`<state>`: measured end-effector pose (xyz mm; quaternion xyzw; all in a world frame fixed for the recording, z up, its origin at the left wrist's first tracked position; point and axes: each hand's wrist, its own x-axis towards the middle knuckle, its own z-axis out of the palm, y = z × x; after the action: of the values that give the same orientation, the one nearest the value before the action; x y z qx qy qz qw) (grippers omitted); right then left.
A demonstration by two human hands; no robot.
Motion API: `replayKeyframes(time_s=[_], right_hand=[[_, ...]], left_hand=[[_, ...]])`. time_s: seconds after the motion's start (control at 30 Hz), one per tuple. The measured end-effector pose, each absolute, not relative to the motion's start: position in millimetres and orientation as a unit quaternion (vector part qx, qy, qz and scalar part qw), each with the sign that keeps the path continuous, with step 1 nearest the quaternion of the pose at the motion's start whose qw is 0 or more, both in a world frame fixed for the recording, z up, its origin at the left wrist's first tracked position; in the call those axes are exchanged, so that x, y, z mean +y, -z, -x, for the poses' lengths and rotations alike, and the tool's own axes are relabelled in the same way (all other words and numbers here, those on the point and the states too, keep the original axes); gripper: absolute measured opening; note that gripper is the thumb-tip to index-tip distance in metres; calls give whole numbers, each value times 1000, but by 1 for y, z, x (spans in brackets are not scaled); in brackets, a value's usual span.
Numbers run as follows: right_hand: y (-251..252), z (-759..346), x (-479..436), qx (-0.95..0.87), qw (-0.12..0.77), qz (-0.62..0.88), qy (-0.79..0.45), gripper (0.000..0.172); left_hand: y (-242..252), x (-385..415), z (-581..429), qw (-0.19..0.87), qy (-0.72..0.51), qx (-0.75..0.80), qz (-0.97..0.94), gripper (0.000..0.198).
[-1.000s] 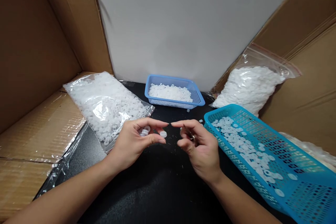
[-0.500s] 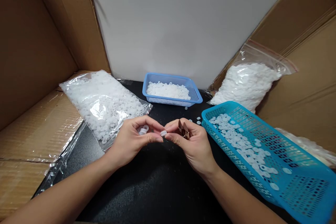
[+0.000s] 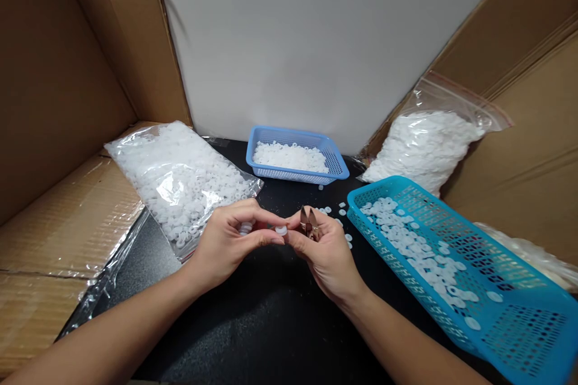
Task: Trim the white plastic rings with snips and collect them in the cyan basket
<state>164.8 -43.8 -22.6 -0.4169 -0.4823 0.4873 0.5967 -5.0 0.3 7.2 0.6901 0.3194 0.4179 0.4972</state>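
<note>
My left hand (image 3: pixel 228 243) pinches a small white plastic disc (image 3: pixel 281 230) at its fingertips, and a few more white rings (image 3: pixel 246 228) are tucked in its palm. My right hand (image 3: pixel 327 255) touches the same disc with thumb and forefinger and holds small metal nippers (image 3: pixel 309 221) whose tips point up. Both hands meet over the black mat (image 3: pixel 253 325). A teal basket (image 3: pixel 519 319) of white discs lies just right of my right hand.
A clear bag of white rings (image 3: pixel 176 177) lies at the left. A small blue basket (image 3: pixel 336 162) of white parts stands at the back, another filled bag (image 3: pixel 428 144) at the right. Loose discs (image 3: pixel 343 209) dot the mat. Cardboard walls (image 3: pixel 67 72) enclose both sides.
My right hand moved left from a gap to meet my left hand at the disc. The nippers now show upright in my right hand.
</note>
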Motion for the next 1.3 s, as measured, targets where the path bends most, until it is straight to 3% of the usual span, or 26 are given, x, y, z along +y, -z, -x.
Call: replayKeyframes(time_s=[0.17,0.37,0.47,0.57,0.7,0.77,0.87,0.93,1.03,1.3], right_hand=[[24,-171,-43,-531,507,493,-468,47],[37,-181,-26,-648,430,553,-299,23],[46,-171,-17,-679,373,554,-305,10],[52,-161,-13,-683,362,552,-315,11],[52,-162,-13,-673,373,537,-346,11],[49,-169,-15,-660,385,534,-362,22],[42,-176,-20,-624,435,523,-384,36],[35,-178,-24,-590,494,494,-405,33],[26,-176,-30,-562,562,445,-413,23],[16,-172,-39,-559,589,432,-393,16]], left_hand=[[-8,9,4,657,-437,349,-505,18],[-18,30,7,719,-492,384,-305,10],[-20,33,9,729,-490,388,-280,16],[-21,32,11,734,-484,393,-269,28],[-18,32,12,751,-466,392,-254,52],[-15,31,12,755,-453,390,-270,58],[-7,27,10,759,-405,392,-324,53],[-2,24,8,764,-357,395,-364,47],[2,17,5,770,-296,395,-405,57],[-4,4,4,813,-242,319,-422,48]])
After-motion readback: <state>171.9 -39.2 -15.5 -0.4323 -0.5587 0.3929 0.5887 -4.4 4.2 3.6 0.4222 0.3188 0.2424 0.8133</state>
